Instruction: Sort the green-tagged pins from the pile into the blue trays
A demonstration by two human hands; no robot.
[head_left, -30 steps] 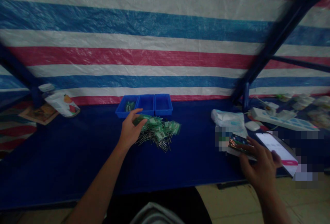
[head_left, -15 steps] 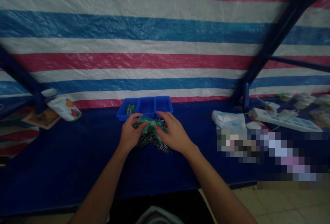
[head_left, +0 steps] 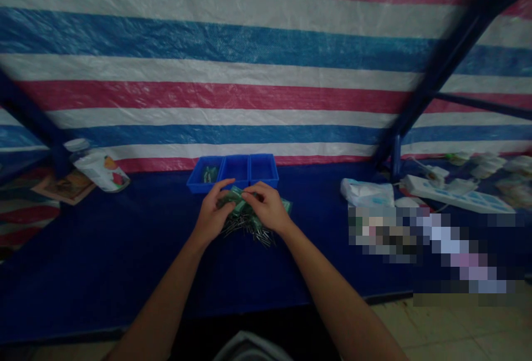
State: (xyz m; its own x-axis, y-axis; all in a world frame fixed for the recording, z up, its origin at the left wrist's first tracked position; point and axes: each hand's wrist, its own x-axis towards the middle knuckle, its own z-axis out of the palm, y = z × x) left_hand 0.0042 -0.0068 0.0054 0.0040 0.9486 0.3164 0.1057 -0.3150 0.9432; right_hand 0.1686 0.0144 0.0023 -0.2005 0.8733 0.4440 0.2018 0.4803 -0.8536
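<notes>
My left hand (head_left: 211, 214) curls its thumb and fingers around a small green plastic bag (head_left: 236, 193). My right hand (head_left: 268, 206) pinches the same bag near its upper edge, thumb and fingertips together. Beneath both hands lies a heap of thin metal pins (head_left: 260, 233), like nails or long screws; their exact kind is too small to tell. More green plastic (head_left: 286, 206) shows just right of my right hand. Right behind the hands stands a blue tray (head_left: 236, 171) of three compartments, with green bags (head_left: 210, 173) in its left one.
A white bottle (head_left: 100, 169) leans at the left beside a brown picture or card (head_left: 68, 186). On the right are a white plastic packet (head_left: 368, 192) and a power strip (head_left: 457, 193) with plugs. Blue metal posts (head_left: 415, 100) flank the blue table (head_left: 137, 250) before a striped tarp.
My right hand has moved slightly left and closed into a pinch on the bag's edge. Green plastic now shows to its right. The left hand stays almost in place.
</notes>
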